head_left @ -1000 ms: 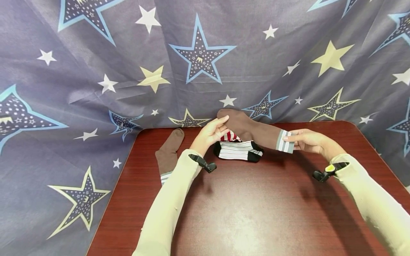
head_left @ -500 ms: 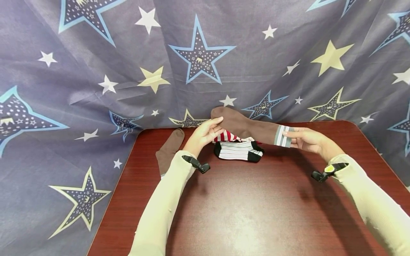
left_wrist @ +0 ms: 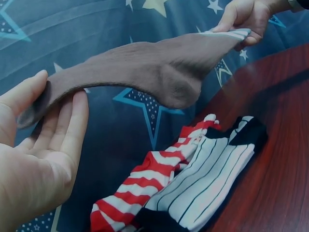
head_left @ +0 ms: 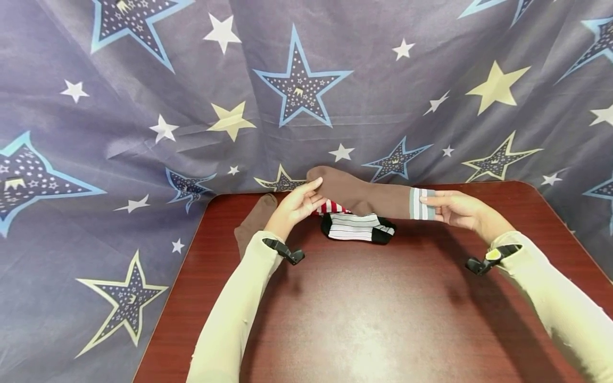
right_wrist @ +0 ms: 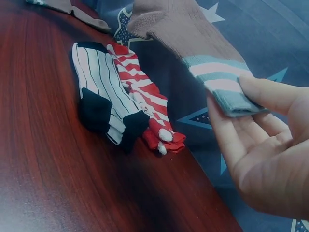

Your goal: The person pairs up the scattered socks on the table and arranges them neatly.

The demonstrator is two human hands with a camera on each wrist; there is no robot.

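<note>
A brown sock [head_left: 369,197] with a grey-and-white striped cuff is stretched sideways in the air between both hands. My left hand [head_left: 297,206] pinches its toe end between thumb and fingers, as the left wrist view also shows. At the cuff, my right hand [head_left: 457,210] pinches the striped band [right_wrist: 224,82], thumb on top and fingers beneath. Below the held sock lie a white sock with black pinstripes, black heel and toe [head_left: 354,227], and a red-and-white striped sock [right_wrist: 142,87], mostly covered from the head view. A second brown sock [head_left: 256,219] lies at the left, partly behind my left forearm.
The red-brown wooden table [head_left: 364,298] spans the front, its far edge against a grey-blue curtain [head_left: 373,69] printed with stars. Dark straps with small cameras [head_left: 287,252] sit on both wrists over pale sleeves.
My left hand has moved left with the toe end, and the sock now lies more level. The right hand has shifted slightly left. The socks on the table have not moved.
</note>
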